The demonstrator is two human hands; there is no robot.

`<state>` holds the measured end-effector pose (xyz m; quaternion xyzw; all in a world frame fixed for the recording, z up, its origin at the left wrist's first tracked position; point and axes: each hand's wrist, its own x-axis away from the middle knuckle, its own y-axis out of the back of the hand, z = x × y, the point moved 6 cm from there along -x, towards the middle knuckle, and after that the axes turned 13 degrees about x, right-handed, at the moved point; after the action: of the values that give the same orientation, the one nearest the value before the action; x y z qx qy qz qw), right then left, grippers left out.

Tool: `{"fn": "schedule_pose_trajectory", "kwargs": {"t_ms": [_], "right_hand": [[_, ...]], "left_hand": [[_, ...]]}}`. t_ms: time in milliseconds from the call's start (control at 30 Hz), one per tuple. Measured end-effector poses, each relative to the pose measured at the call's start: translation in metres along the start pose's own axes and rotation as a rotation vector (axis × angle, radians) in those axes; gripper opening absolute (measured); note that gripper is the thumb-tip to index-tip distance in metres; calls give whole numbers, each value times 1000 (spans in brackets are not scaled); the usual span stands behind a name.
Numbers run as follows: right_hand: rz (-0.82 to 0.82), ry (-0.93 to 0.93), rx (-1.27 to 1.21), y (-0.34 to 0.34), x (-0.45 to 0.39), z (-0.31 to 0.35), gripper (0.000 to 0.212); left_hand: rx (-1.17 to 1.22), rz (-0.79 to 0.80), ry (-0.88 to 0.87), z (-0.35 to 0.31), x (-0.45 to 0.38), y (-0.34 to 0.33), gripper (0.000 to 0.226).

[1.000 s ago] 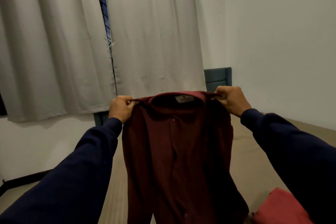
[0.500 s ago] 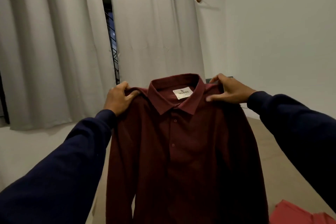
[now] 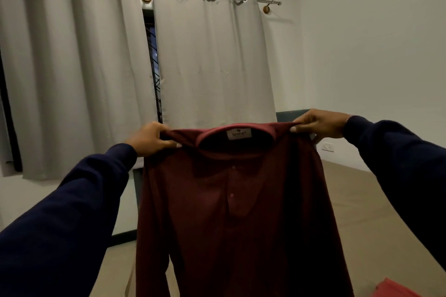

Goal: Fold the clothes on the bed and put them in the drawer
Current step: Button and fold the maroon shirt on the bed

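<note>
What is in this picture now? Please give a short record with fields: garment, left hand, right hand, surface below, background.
garment: maroon shirt, held up, hanging, not folded
left hand: left hand grips one shoulder of the shirt
right hand: right hand grips the other shoulder
surface below: beige bed; red cloth at the lower right corner
background: grey curtains, white wall

head cam | faces forward toward curtains (image 3: 207,60) | near: raised shirt (image 3: 236,212)
</note>
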<state>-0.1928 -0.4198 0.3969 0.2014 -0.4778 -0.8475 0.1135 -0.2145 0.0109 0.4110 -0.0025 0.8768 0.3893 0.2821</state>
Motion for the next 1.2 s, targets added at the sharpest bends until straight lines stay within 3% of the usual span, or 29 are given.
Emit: {"fn": "schedule_pose_trajectory", "kwargs": {"t_ms": [67,233,367,500,667,833,933,1033,1067,1200], "right_hand": [[57,-11,-97,-11,-1,-4,28],[-161,-19,-101,-33,-2,-7,40],[-171,85,349,-44,5,-1,72],[-318,154,475,-51,5,0,51],[-443,262,507,-45,8,0,44],[-282,320,441,-50,7,-5,10],[-5,179,393,-58,4,-17,15],[251,134,211,-65,8,-27,22],[226,144,125,-61,9,-29,26],[-186,98,-65,-33,-2,-39,20]], "left_hand": [[107,96,34,3,4,-2,14],[328,56,130,21,14,2,26],[362,25,187,37,21,0,30],[353,-5,216,51,23,1,27],[314,-44,236,66,26,4,26],[292,-85,233,70,30,9,19],[309,-33,238,77,37,2,12],[329,84,273,88,48,-11,22],[369,114,291,91,53,-15,26],[518,129,333,92,52,-21,57]]}}
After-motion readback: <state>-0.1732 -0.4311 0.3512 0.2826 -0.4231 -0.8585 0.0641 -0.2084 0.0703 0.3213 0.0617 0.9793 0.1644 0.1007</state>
